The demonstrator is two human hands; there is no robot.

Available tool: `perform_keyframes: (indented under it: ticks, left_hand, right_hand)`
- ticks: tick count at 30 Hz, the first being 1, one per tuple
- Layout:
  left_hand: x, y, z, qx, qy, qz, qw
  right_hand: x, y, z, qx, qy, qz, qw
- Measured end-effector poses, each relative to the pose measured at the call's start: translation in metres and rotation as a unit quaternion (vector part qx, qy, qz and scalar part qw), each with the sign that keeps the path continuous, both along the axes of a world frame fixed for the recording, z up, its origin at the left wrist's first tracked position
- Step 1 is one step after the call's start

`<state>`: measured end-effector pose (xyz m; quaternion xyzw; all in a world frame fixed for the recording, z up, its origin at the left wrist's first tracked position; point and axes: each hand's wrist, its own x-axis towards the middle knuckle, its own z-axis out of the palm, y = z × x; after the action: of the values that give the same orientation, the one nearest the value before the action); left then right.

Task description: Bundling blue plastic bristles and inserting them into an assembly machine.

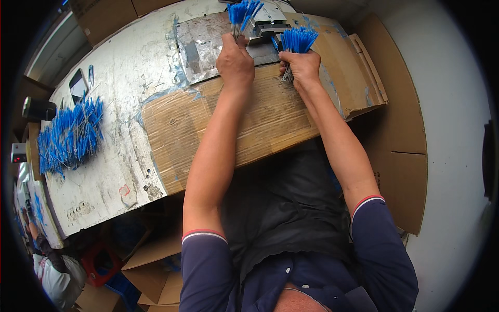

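My left hand (235, 63) is closed around a small bundle of blue-bristled wire brushes (240, 15), held upright over a worn metal plate (204, 54). To its right, my right hand (305, 66) grips a thicker bundle of the same brushes (299, 39), blue ends up, with looped wire ends showing below the fist. Between and just beyond both hands sits a small metal fixture (267, 29), partly hidden by the bundles. A big heap of these blue brushes (73, 136) lies on the table's left side.
Taped cardboard (182, 130) covers the near part of the white table (122, 83). A phone (78, 85), a black cylinder (39, 108) and a small box with a red display (19, 153) stand left. Cardboard boxes (400, 171) flank the right. Another person (58, 275) is at lower left.
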<state>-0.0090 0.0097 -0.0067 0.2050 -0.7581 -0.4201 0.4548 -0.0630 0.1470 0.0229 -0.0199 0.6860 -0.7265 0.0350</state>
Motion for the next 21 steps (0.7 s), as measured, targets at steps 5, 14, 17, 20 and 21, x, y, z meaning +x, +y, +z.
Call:
perform_keyframes:
  ticks: [5, 14, 17, 20, 21]
  left_hand:
    - [0.002, -0.003, 0.000, 0.003, -0.014, -0.019, 1.000]
    - [0.002, -0.003, -0.001, -0.159, -0.084, 0.033, 0.983]
    - [0.002, -0.004, -0.003, -0.191, -0.076, -0.009, 0.979]
    - [0.003, -0.002, -0.001, -0.183, -0.084, -0.023, 0.979]
    - [0.003, -0.002, -0.001, -0.183, -0.083, -0.023, 0.979]
  right_hand:
    - [0.002, -0.005, 0.001, -0.002, -0.003, -0.014, 1.000]
    - [-0.003, 0.001, 0.005, 0.003, -0.060, 0.003, 0.998]
    - [-0.002, 0.003, 0.009, -0.041, -0.082, 0.020, 0.996]
    - [-0.004, 0.010, 0.010, -0.075, -0.097, 0.044, 0.991]
    - [-0.004, 0.011, 0.010, -0.085, -0.103, 0.057, 0.989]
